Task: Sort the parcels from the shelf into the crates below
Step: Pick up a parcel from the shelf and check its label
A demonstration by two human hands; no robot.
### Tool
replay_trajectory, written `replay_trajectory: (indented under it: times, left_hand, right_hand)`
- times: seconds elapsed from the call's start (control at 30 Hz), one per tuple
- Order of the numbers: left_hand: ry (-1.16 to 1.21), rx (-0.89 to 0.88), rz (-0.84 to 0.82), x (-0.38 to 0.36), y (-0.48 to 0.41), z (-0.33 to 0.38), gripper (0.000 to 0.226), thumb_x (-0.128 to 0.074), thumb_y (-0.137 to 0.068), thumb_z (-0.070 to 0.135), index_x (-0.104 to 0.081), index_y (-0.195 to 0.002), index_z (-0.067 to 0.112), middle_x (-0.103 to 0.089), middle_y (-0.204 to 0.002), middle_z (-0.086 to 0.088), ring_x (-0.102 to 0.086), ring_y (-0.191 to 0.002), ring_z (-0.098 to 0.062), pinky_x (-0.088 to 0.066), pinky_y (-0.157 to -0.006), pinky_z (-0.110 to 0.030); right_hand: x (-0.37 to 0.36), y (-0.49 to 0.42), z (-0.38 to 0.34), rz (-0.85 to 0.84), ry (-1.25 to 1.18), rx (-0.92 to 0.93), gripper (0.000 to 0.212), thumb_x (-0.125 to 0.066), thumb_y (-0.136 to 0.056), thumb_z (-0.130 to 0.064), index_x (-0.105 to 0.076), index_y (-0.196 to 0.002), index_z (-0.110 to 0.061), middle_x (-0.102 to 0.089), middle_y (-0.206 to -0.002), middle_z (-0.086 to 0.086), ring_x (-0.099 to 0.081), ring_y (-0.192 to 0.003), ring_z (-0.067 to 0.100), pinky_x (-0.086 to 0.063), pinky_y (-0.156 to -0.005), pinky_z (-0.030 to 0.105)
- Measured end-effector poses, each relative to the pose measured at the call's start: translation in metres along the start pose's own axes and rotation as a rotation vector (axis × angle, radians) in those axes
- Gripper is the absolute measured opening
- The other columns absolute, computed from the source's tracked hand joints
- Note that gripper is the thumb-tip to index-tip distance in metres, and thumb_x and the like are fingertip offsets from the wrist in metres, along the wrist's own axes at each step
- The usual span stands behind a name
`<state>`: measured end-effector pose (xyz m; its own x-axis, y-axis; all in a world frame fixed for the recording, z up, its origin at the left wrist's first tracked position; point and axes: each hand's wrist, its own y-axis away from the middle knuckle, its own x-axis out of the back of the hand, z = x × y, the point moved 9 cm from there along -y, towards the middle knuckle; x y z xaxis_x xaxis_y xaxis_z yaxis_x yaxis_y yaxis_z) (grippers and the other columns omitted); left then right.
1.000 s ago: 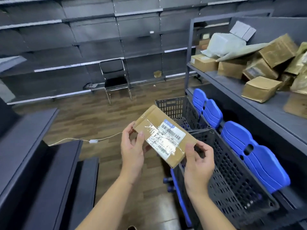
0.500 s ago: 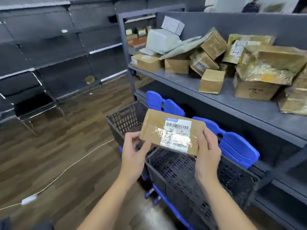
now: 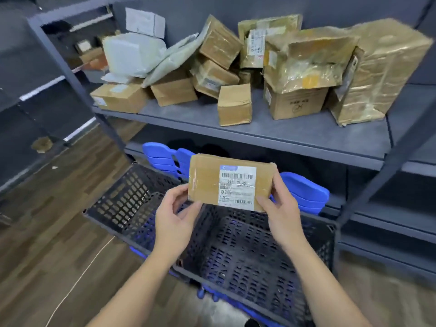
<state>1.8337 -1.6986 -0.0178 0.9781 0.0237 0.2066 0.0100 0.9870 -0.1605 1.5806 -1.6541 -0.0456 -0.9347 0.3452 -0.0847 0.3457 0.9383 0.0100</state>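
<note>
I hold a flat brown cardboard parcel (image 3: 207,180) with a white barcode label facing me. My left hand (image 3: 174,215) pinches its lower left corner and my right hand (image 3: 280,206) grips its right end. The parcel hangs above two dark mesh crates: the right crate (image 3: 254,256) directly below it and the left crate (image 3: 125,204) beside it. Both crates look empty inside. Above, the grey shelf (image 3: 259,135) carries several more parcels, among them a small brown box (image 3: 234,105) near the front edge.
Blue crate lids (image 3: 304,192) stand folded back behind the crates under the shelf. A grey upright shelf post (image 3: 77,74) rises at the left. A thin white cable (image 3: 77,277) runs across the wooden floor at lower left. A lower shelf board (image 3: 387,223) extends to the right.
My view has swung right to face the shelf squarely. The parcel has turned level with its label towards me and now sits over the right crate; both hands keep their hold.
</note>
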Motion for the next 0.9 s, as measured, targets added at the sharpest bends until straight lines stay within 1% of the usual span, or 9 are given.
replay_trajectory:
  times: [0.07,0.13,0.23,0.37,0.53,0.63,0.77,0.83,0.9]
  left_hand:
    - [-0.004,-0.005,-0.065,-0.019,-0.013,-0.005,0.038,-0.073,-0.091,-0.002,-0.064,-0.122,0.018,-0.071,-0.123,-0.003,-0.068,-0.113,-0.014,-0.054,-0.088,-0.014]
    - [-0.006,-0.006,-0.126,-0.039,-0.022,-0.013,0.04,-0.074,-0.09,-0.004,-0.063,-0.118,0.023,-0.071,-0.121,-0.003,-0.068,-0.11,-0.012,-0.053,-0.086,-0.012]
    - [-0.006,-0.005,-0.217,-0.062,-0.029,-0.026,0.041,-0.075,-0.089,-0.006,-0.063,-0.114,0.025,-0.071,-0.117,-0.004,-0.069,-0.108,-0.009,-0.053,-0.085,-0.012]
    - [0.005,0.027,-0.357,-0.079,-0.042,-0.043,0.038,-0.075,-0.09,-0.001,-0.064,-0.119,0.022,-0.071,-0.119,0.005,-0.068,-0.109,-0.006,-0.055,-0.085,-0.013]
    - [0.011,0.05,-0.455,-0.078,-0.064,-0.057,0.037,-0.069,-0.096,0.005,-0.064,-0.118,0.035,-0.07,-0.119,0.017,-0.066,-0.108,0.006,-0.052,-0.088,-0.009]
    - [0.055,0.095,-0.467,-0.077,-0.077,-0.077,0.033,-0.067,-0.097,0.007,-0.066,-0.114,0.036,-0.073,-0.115,0.016,-0.069,-0.105,0.003,-0.054,-0.091,-0.013]
    - [0.002,0.184,-0.489,-0.084,-0.081,-0.134,0.029,-0.068,-0.098,0.003,-0.064,-0.109,0.03,-0.072,-0.115,0.01,-0.07,-0.105,-0.001,-0.052,-0.082,-0.009]
    - [-0.08,0.276,-0.555,-0.098,-0.075,-0.183,0.029,-0.066,-0.099,0.004,-0.06,-0.117,0.026,-0.068,-0.118,0.01,-0.069,-0.109,-0.007,-0.05,-0.078,-0.007]
    - [-0.204,0.306,-0.643,-0.109,-0.069,-0.211,0.046,-0.064,-0.101,0.007,-0.049,-0.142,0.024,-0.063,-0.126,0.008,-0.066,-0.108,-0.01,-0.048,-0.076,-0.009]
  right_hand:
    - [0.015,-0.001,0.006,0.037,-0.025,-0.005,0.076,-0.055,-0.1,0.009,-0.038,-0.158,-0.038,-0.058,-0.149,-0.014,-0.056,-0.133,0.001,-0.049,-0.109,0.026]
    - [0.027,-0.001,0.008,0.094,-0.018,0.014,0.081,-0.054,-0.098,0.011,-0.049,-0.146,-0.053,-0.06,-0.143,-0.02,-0.055,-0.135,0.006,-0.047,-0.112,0.034]
    - [0.041,0.006,0.006,0.186,0.003,0.039,0.071,-0.057,-0.091,-0.003,-0.06,-0.131,-0.061,-0.061,-0.141,-0.017,-0.054,-0.137,0.015,-0.047,-0.11,0.04]
    - [0.053,0.013,0.022,0.351,-0.046,-0.032,0.063,-0.063,-0.098,-0.001,-0.069,-0.114,-0.061,-0.072,-0.131,-0.001,-0.068,-0.12,0.012,-0.054,-0.096,0.024]
    - [0.037,0.016,0.038,0.484,-0.068,-0.085,0.04,-0.066,-0.1,-0.006,-0.069,-0.116,-0.042,-0.076,-0.12,-0.017,-0.068,-0.118,0.003,-0.05,-0.103,0.025]
    - [0.023,0.011,0.051,0.475,0.056,-0.109,0.04,-0.067,-0.1,-0.011,-0.069,-0.132,-0.035,-0.073,-0.127,-0.018,-0.066,-0.118,-0.002,-0.05,-0.095,0.012]
    - [0.025,0.017,0.098,0.541,0.28,-0.212,0.051,-0.069,-0.098,-0.007,-0.061,-0.143,-0.029,-0.069,-0.129,-0.01,-0.065,-0.114,-0.003,-0.049,-0.088,0.009]
    - [0.03,0.02,0.135,0.545,0.368,-0.28,0.05,-0.07,-0.097,-0.007,-0.063,-0.142,-0.029,-0.072,-0.122,-0.013,-0.067,-0.109,-0.006,-0.051,-0.09,0.011]
    - [0.036,0.024,0.159,0.521,0.465,-0.348,0.05,-0.072,-0.096,-0.012,-0.064,-0.141,-0.032,-0.076,-0.113,-0.017,-0.068,-0.104,-0.007,-0.054,-0.093,0.019]
